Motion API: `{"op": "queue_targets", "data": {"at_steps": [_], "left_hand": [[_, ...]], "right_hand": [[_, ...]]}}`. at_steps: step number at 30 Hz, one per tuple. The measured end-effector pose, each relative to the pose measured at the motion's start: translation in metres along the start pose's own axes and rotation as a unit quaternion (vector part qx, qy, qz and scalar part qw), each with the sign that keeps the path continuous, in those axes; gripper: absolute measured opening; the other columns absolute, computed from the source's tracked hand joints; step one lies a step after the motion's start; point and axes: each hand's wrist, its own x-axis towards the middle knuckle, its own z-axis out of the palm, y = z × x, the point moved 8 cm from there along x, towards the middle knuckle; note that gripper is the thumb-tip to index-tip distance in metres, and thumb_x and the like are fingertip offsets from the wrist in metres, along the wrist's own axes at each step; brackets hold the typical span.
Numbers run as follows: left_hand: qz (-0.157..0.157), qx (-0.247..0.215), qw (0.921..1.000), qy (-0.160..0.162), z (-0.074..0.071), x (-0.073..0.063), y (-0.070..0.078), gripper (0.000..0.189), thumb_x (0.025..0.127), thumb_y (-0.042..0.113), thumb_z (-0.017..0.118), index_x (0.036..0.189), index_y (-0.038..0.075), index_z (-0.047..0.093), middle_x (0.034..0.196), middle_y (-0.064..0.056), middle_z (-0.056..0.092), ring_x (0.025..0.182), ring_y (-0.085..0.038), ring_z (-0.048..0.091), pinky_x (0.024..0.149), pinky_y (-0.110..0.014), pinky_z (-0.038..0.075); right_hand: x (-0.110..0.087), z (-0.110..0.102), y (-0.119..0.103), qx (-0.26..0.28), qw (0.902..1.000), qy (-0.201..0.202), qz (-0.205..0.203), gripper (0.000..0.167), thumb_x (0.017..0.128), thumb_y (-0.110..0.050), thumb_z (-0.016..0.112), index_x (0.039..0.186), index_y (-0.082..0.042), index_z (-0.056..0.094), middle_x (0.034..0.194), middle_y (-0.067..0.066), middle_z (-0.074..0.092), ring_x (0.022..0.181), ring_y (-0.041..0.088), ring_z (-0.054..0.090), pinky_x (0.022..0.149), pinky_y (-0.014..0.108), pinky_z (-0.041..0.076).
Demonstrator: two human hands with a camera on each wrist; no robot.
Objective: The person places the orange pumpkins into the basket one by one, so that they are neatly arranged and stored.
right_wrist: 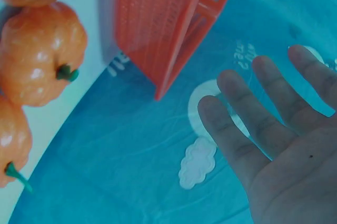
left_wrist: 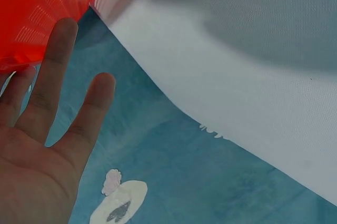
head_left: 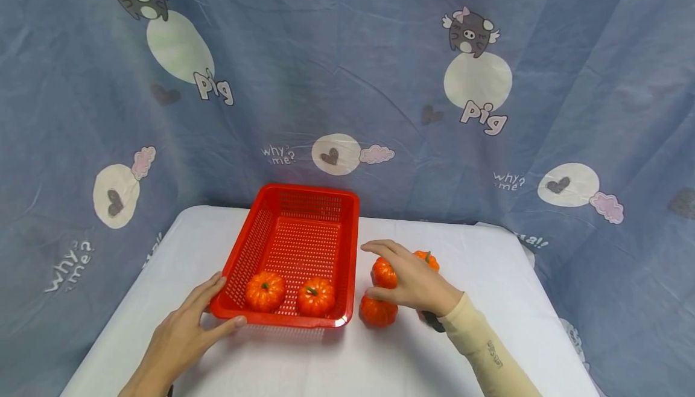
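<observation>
A red plastic basket stands on the table with two small orange pumpkins inside, a left one and a right one, both at its near end. My left hand is at the basket's near left corner, fingers extended along the side and thumb by the front rim. To the right of the basket, my right hand hovers over a group of pumpkins, its fingers spread and holding nothing. Among these, a near pumpkin and a far one show around the hand, which partly hides the group. Green stems show on pumpkins in the right wrist view.
A white cloth covers the table. Behind it hangs a blue curtain with pig prints, close to the basket's far end. The table's left and right edges run down toward the near side.
</observation>
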Motion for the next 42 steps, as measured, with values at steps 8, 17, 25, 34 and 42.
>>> {"op": "queue_targets", "data": {"at_steps": [8,17,25,34,42], "left_hand": [[-0.001,-0.003,1.0000,-0.003,0.000,0.000,0.000,0.110,0.076,0.084,0.062,0.156,0.011,0.041,0.160,-0.012,0.038,0.112,-0.033,0.062,0.089,-0.072,0.047],[0.001,-0.005,1.0000,0.001,0.001,0.000,0.001,0.110,0.075,0.084,0.062,0.156,0.012,0.041,0.160,-0.011,0.039,0.110,-0.031,0.063,0.088,-0.070,0.048],[-0.003,-0.003,1.0000,-0.004,0.001,-0.002,0.002,0.112,0.074,0.085,0.062,0.155,0.010,0.041,0.160,-0.013,0.039,0.113,-0.036,0.063,0.088,-0.072,0.047],[-0.006,-0.001,1.0000,-0.006,0.001,-0.001,0.000,0.114,0.074,0.086,0.061,0.156,0.011,0.039,0.160,-0.014,0.037,0.116,-0.037,0.061,0.089,-0.072,0.047],[-0.010,-0.002,0.9999,-0.010,0.002,-0.002,-0.001,0.114,0.074,0.086,0.061,0.157,0.012,0.038,0.161,-0.014,0.037,0.118,-0.038,0.060,0.090,-0.073,0.045]], "right_hand": [[-0.017,-0.010,0.012,0.001,0.9997,0.026,0.000,0.077,0.083,-0.040,0.085,0.148,-0.022,0.049,0.147,-0.005,0.049,0.132,0.013,0.050,0.108,0.041,0.047],[-0.040,-0.013,0.027,0.000,0.9986,0.053,0.004,0.073,0.081,-0.036,0.087,0.144,-0.024,0.053,0.144,-0.008,0.051,0.132,0.013,0.050,0.107,0.045,0.047],[-0.065,-0.007,0.045,0.002,0.9978,0.053,0.039,0.075,0.081,-0.036,0.087,0.146,-0.021,0.052,0.145,-0.004,0.051,0.134,0.020,0.050,0.107,0.049,0.046],[-0.088,-0.007,0.069,0.023,0.9939,0.066,0.085,0.075,0.081,-0.035,0.087,0.146,-0.026,0.051,0.144,-0.006,0.053,0.133,0.023,0.051,0.107,0.052,0.046],[-0.104,-0.002,0.083,0.013,0.9915,0.079,0.102,0.075,0.078,-0.029,0.090,0.143,-0.016,0.054,0.139,-0.003,0.057,0.128,0.023,0.055,0.106,0.052,0.047]]}}
